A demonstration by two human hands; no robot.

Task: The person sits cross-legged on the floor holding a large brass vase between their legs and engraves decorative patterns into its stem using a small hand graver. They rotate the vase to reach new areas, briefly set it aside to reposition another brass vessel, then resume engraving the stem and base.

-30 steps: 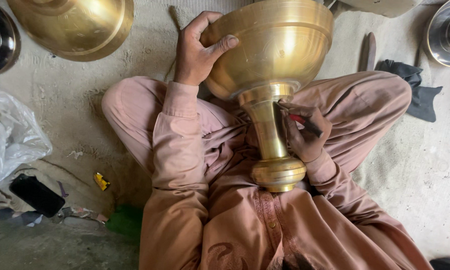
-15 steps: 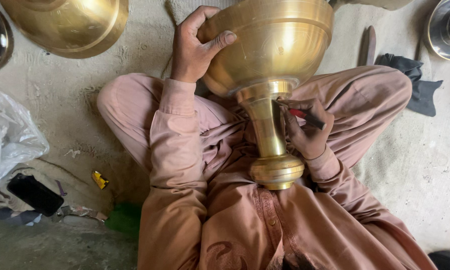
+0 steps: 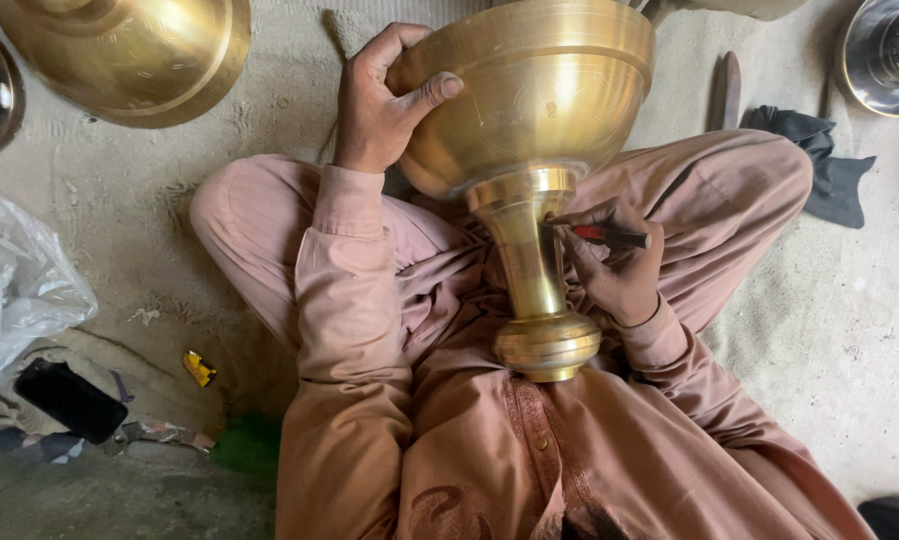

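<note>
brass goblet-shaped vessel (image 3: 530, 130): shiny, faintly engraved | left hand (image 3: 380, 100): gripping bowl rim | right hand (image 3: 615, 265): pinching red-handled tool (image 3: 610, 236) at stem

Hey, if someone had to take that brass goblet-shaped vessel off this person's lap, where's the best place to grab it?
Probably the narrow stem of the brass vessel, approached from the person's left side, since the right hand with its red-handled tool crowds the other. The stem is slim enough to wrap; the bowl is wide and smooth, and the left hand only hooks its rim.
</note>
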